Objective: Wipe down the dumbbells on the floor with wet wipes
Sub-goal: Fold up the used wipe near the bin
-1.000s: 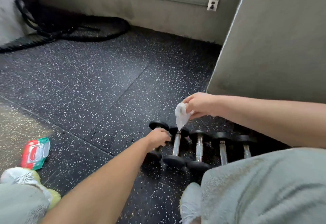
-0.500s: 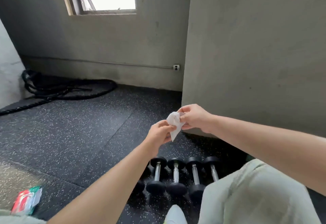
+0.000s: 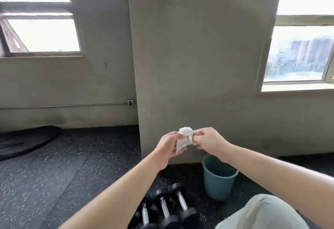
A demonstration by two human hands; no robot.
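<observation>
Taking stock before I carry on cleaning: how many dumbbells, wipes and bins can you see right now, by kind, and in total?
dumbbells: 3 in view; the forearm may hide more
wet wipe: 1
teal bin: 1
Total: 5
</observation>
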